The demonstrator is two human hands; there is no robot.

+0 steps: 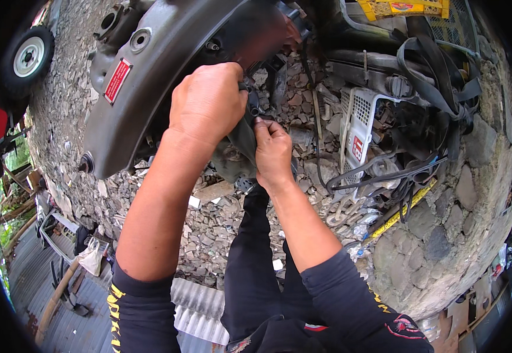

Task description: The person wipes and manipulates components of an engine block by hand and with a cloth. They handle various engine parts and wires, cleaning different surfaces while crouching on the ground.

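My left hand (206, 100) is closed in a fist beside a large curved grey metal housing (168, 44), which carries a red label plate (117, 80). What its fingers grip is hidden behind the hand. Lower and to the right, my right hand (275, 150) is closed, thumb and fingertips pressed together against a small dark fitting (255, 103); what lies in the pinch is too small to name. A dark, sheet-like piece (243, 140) hangs between the two hands. Beyond them, part of the machine is blurred.
Loose rubble (209, 241) covers the ground. To the right stand a white perforated crate (369, 126) with metal parts, black straps (429, 73) and a yellow bar (400, 212) by a stone wall (444, 253). A wheel (30, 57) is at far left; corrugated sheet (197, 306) lies below.
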